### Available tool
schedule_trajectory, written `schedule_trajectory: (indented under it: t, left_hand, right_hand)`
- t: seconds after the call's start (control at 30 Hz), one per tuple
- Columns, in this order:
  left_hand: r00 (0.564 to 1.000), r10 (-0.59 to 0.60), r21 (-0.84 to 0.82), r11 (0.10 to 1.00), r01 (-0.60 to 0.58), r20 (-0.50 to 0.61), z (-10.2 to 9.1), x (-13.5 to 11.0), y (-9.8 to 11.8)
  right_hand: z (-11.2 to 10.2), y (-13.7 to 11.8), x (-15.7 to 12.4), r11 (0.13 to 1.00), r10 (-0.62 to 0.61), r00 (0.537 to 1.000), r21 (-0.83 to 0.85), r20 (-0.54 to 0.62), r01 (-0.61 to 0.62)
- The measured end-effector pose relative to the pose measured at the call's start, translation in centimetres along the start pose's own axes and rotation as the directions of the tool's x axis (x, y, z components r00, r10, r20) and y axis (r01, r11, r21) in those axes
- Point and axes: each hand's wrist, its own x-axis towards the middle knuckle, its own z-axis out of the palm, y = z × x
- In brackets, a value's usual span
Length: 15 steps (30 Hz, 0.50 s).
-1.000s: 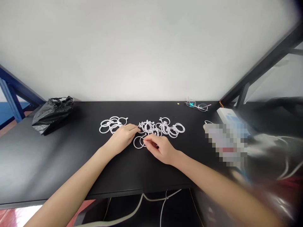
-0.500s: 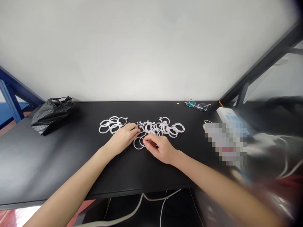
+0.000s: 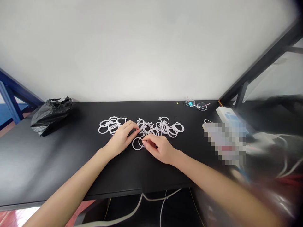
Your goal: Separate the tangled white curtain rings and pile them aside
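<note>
White curtain rings with small eyelets lie on a black table. My right hand [image 3: 159, 147] is closed in a pinch on a white curtain ring [image 3: 134, 147] at the near side of the pile, where two rings overlap. My left hand [image 3: 123, 136] has its thumb and fingertips together at the left edge of the main pile of rings [image 3: 163, 126], pinching a white ring there; the fingers partly hide it. Left of that hand lies a smaller group of rings [image 3: 103, 129], partly covered by the hand.
A crumpled black plastic bag [image 3: 52, 115] sits at the table's left. Glasses [image 3: 201, 106] lie at the back right, near a small yellow bit [image 3: 177, 103]. A white box [image 3: 228, 114] and a blurred-out object stand at the right. Cables [image 3: 142, 197] hang below the front edge.
My left hand has turned, its thumb now showing against the fingertips at the pile. A few rings by its fingertips have shifted slightly. The right hand stays nearly in place.
</note>
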Motion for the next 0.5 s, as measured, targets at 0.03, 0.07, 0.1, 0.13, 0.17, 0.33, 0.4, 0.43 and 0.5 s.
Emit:
schedule_trajectory:
  t: [0.03,0.07,0.1,0.13,0.17,0.33,0.4,0.43,0.5]
  left_hand:
    - [1.000,-0.022,-0.035,0.999,0.022,-0.006,0.1,0.0,0.1]
    - [0.998,-0.057,-0.079,0.995,0.056,-0.011,0.2,0.0,0.3]
    - [0.994,-0.105,-0.137,0.985,0.102,-0.012,0.3,0.0,0.5]
    - [0.987,-0.160,-0.211,0.965,0.154,-0.010,0.3,0.0,0.7]
    - [0.976,-0.217,-0.302,0.931,0.206,-0.002,0.3,0.0,0.9]
    - [0.910,-0.351,-0.800,0.469,0.374,0.220,-0.6,0.2,1.7]
    - [0.889,-0.316,-0.861,0.282,0.423,0.333,-1.0,0.3,1.8]
    - [0.879,-0.301,-0.869,0.224,0.441,0.369,-1.1,0.3,1.8]
    - [0.867,-0.288,-0.874,0.150,0.461,0.408,-1.2,0.3,1.8]
  right_hand:
    - [0.0,0.0,0.0,1.000,-0.001,1.000,-0.001,0.000,0.001]
    - [0.1,0.0,0.0,1.000,-0.004,1.000,-0.002,-0.010,0.004]
    - [0.1,0.0,0.0,1.000,-0.007,0.999,-0.005,-0.038,0.007]
    - [0.1,0.0,0.0,1.000,-0.008,0.996,-0.010,-0.084,0.007]
    - [0.1,0.0,0.1,1.000,-0.004,0.990,-0.014,-0.144,0.002]
    - [-0.2,0.3,0.4,0.998,0.044,0.933,-0.030,-0.356,-0.058]
    - [-0.2,0.4,0.4,0.998,0.023,0.941,-0.049,-0.337,-0.042]
    - [-0.2,0.5,0.4,0.998,-0.002,0.945,-0.057,-0.328,-0.018]
    - [0.0,0.4,0.4,0.997,-0.060,0.939,-0.068,-0.337,0.040]
